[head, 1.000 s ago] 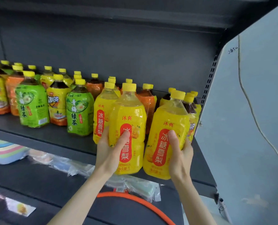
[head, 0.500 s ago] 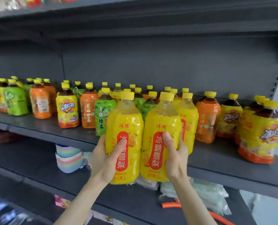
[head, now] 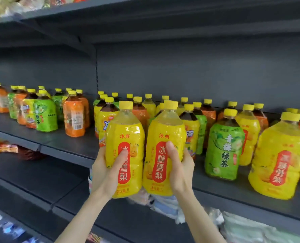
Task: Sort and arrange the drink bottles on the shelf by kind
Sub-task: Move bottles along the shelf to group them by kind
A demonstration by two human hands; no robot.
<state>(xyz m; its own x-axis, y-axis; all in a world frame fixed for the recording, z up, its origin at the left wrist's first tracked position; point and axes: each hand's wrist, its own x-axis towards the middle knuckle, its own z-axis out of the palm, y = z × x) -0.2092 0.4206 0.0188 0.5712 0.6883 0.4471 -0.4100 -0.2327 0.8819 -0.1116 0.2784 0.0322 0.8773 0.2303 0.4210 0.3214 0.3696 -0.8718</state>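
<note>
My left hand [head: 107, 171] grips a yellow pear-drink bottle [head: 125, 137] and my right hand [head: 179, 167] grips a second one of the same kind [head: 165, 130]. Both are held side by side, upright, off the dark grey shelf [head: 72, 148] and in front of its edge. Behind them stand mixed bottles with yellow caps: orange tea [head: 74, 118], green tea [head: 45, 114] and iced tea. To the right stand a green plum-tea bottle [head: 223, 149] and another yellow pear bottle [head: 278, 156].
A bare stretch of shelf lies between the orange bottle and the held pair. The lower shelf [head: 40, 178] carries packaged goods [head: 165, 206] and a red snack pack [head: 4, 148]. An upper shelf [head: 110, 13] hangs overhead.
Both hands have carried the two yellow bottles leftwards along the shelf, lifted off it. The view has swung left, so the shelf's right end and wall are out of sight.
</note>
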